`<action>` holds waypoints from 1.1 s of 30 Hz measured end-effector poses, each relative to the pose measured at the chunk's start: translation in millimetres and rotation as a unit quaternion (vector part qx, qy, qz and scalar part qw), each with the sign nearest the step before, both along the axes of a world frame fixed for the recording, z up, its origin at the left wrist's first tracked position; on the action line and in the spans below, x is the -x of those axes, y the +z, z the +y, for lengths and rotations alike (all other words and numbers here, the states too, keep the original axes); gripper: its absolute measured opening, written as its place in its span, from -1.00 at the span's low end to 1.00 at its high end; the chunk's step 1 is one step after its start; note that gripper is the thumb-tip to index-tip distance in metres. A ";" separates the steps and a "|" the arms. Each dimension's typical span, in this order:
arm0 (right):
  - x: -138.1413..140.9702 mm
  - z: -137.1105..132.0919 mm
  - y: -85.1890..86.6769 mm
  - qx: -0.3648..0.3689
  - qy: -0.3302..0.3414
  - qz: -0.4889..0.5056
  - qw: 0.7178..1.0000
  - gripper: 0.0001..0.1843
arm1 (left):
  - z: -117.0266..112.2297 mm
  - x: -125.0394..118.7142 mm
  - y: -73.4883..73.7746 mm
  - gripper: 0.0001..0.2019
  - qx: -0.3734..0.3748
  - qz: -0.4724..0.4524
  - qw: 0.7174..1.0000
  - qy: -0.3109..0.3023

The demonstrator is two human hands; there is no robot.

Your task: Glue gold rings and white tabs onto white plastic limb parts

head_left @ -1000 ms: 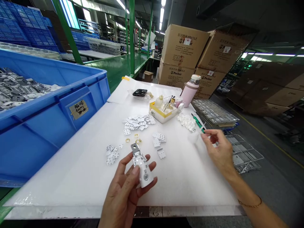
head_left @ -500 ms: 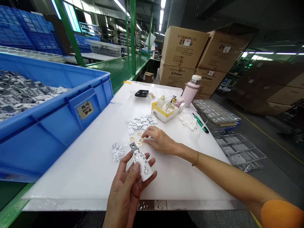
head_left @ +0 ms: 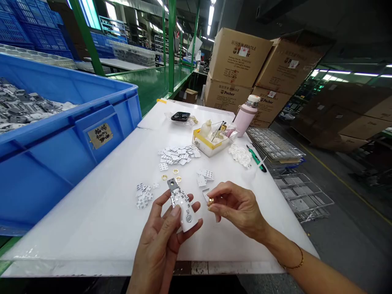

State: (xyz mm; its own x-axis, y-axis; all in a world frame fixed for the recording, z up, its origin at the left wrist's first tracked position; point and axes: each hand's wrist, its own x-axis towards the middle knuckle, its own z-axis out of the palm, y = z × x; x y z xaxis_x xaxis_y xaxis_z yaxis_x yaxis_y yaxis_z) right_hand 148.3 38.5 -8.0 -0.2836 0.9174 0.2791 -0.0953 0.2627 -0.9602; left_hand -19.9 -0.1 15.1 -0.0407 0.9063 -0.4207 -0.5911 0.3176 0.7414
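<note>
My left hand [head_left: 163, 234] is wrapped around a white plastic model part [head_left: 185, 210] with a grey end piece and small raised details. It is tilted up above the table's front. To its right, my right hand [head_left: 240, 208] pinches a small gold ring [head_left: 210, 201] between thumb and fingertips; whether it is more than one I cannot tell. Three more gold rings [head_left: 175, 171] lie on the table just beyond the model part. White perforated plates [head_left: 180, 155] are heaped behind them. Smaller white pieces [head_left: 143, 196] lie left of my left hand, and a few plates [head_left: 204, 177] beyond my right.
A blue crate [head_left: 116, 130] full of grey and white parts stands on the left. Toward the back are a yellow-edged tray [head_left: 210, 147] with bottles, a pink flask [head_left: 246, 116], a phone [head_left: 180, 116], crumpled white tissue [head_left: 239, 155] and a green cutter [head_left: 256, 159]. Cartons [head_left: 239, 57] rise behind.
My right hand has lifted a gold ring from the group on the table and drawn it right and toward me. My left hand keeps its hold on the model part.
</note>
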 end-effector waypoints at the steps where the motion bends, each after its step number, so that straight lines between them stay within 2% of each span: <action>1: 0.4 -1.5 0.0 0.013 -0.001 0.018 1.000 -0.81 | 0.3 -1.5 0.1 -0.60 -0.002 0.000 1.000 -0.001; 7: -0.7 -1.8 -1.2 0.091 0.009 0.079 0.993 -0.81 | 0.7 -6.2 -2.6 -0.59 -0.005 -0.002 1.000 -0.006; 13: -2.9 -1.2 -4.1 0.121 0.018 0.087 0.989 -0.84 | 2.2 -7.3 -4.9 -0.54 -0.004 0.010 1.000 -0.012; 18: -2.5 -2.7 -6.4 0.097 0.010 0.073 0.993 -0.84 | 2.4 -7.6 -6.6 -0.56 -0.012 0.018 1.000 -0.022; 22: -2.5 -2.7 -7.9 0.076 0.004 0.057 0.995 -0.85 | 1.4 -7.3 -8.9 -0.50 -0.007 0.015 1.000 -0.008; 29: -1.6 -6.5 -8.0 0.079 0.000 0.047 0.996 -0.82 | 1.6 -11.8 -10.6 -0.56 -0.026 0.003 0.999 0.021; 33: -0.4 -11.5 -8.0 0.023 -0.021 -0.024 0.999 -0.80 | 0.5 -15.1 -13.8 -0.53 -0.044 0.026 0.998 0.034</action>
